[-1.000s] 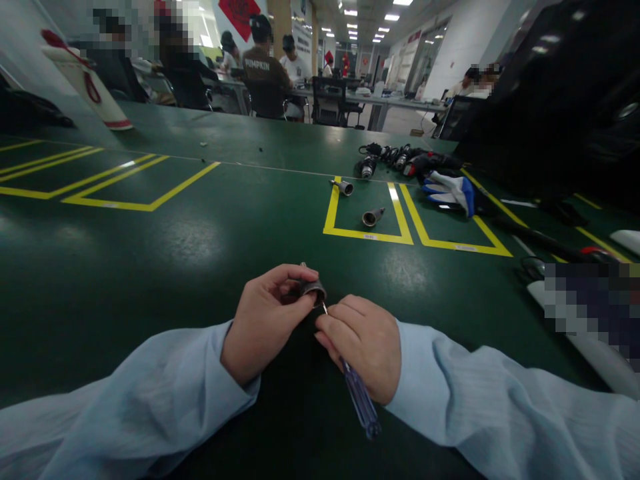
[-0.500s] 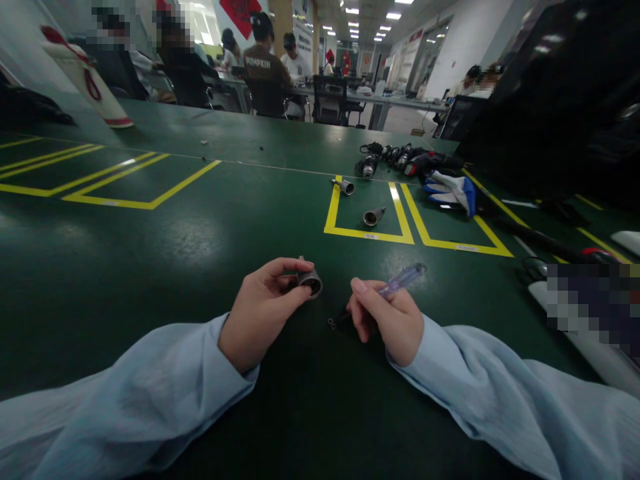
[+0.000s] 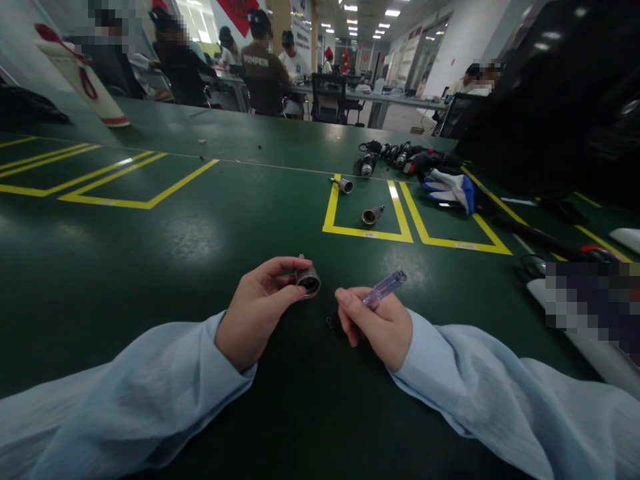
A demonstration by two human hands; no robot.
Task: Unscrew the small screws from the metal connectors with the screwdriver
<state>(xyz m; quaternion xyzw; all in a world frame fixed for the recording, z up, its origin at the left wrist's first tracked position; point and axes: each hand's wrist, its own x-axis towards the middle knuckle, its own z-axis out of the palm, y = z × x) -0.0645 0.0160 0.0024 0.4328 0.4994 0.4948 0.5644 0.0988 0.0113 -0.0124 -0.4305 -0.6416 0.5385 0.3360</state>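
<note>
My left hand (image 3: pixel 257 308) pinches a small grey metal cone-shaped part (image 3: pixel 307 281) between thumb and fingers, its open end facing me, just above the green table (image 3: pixel 150 267). My right hand (image 3: pixel 376 324) is closed on a screwdriver with a clear purple handle (image 3: pixel 384 287); the handle points up and right, the tip points down toward a tiny dark ring (image 3: pixel 329 322) lying on the table between my hands. Both arms wear light blue sleeves.
Two similar metal parts (image 3: pixel 373 215) (image 3: pixel 343 185) lie at a yellow-taped box ahead. Behind it sit a pile of dark parts (image 3: pixel 385 157) and blue-white gloves (image 3: pixel 450 190). A large black object (image 3: pixel 550 113) fills the right. Other people sit at far tables.
My right hand pulled the screwdriver out of the metal part, swung its handle up to the right, and lowered the tip by the small ring. The left hand barely moved.
</note>
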